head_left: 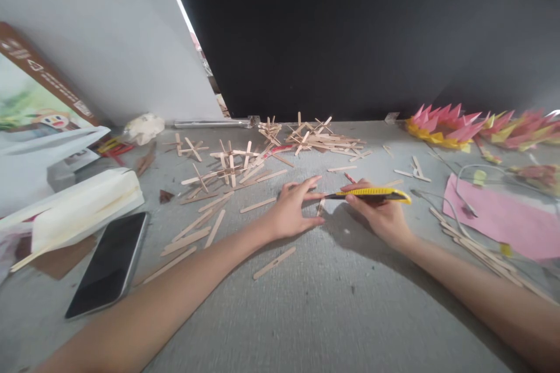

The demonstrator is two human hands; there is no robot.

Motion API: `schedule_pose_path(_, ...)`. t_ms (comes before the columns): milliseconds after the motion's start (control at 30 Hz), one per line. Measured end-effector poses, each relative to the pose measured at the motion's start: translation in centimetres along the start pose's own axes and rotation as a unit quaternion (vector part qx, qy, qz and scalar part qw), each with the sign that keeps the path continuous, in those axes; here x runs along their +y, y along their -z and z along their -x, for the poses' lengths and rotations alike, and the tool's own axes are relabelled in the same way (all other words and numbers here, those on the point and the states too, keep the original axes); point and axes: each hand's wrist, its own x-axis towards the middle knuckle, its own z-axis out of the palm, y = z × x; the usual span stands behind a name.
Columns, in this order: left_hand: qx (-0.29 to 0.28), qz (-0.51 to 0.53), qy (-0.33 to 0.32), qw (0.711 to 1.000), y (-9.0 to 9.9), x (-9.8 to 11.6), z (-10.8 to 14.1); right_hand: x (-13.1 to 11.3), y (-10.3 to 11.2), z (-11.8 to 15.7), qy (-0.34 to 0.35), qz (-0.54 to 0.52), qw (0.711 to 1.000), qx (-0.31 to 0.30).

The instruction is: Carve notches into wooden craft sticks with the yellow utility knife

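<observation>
My right hand [382, 221] grips a yellow utility knife [376, 193], its dark blade end pointing left. In the middle of the table, the knife's tip reaches a short wooden craft stick [321, 207]. My left hand [291, 210] steadies that stick between thumb and fingers, close to the tabletop. Below the left hand lies a loose craft stick [275, 263] with a notch or hole along it. Another craft stick [258, 205] rests just left of the fingers. The exact contact of blade and wood is too small to make out.
Behind the hands, a pile of craft sticks [324, 141] includes several crossed pieces. A phone [107, 265] and packaging [87, 201] lie left. Pink-and-yellow paper crowns [446, 126], pink paper [503, 215] and a cable [457, 186] are right. A black panel [371, 35] stands behind.
</observation>
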Motion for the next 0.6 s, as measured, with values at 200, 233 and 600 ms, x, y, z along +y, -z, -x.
schedule_pose_path(200, 0.015, -0.002, 0.020, 1.000, -0.25, -0.16, -0.23, 0.34, -0.10, -0.23, -0.057, -0.082, 0.995, -0.022)
schedule_pose_path(233, 0.018, -0.004, 0.017, 1.000, -0.27, -0.19, -0.26, 0.41, -0.12, -0.23, -0.074, -0.094, 0.993, -0.023)
schedule_pose_path(600, 0.020, -0.002, -0.004, 1.000, -0.28, 0.07, -0.25, 0.41, -0.27, -0.64, -0.057, -0.048, 0.997, -0.032)
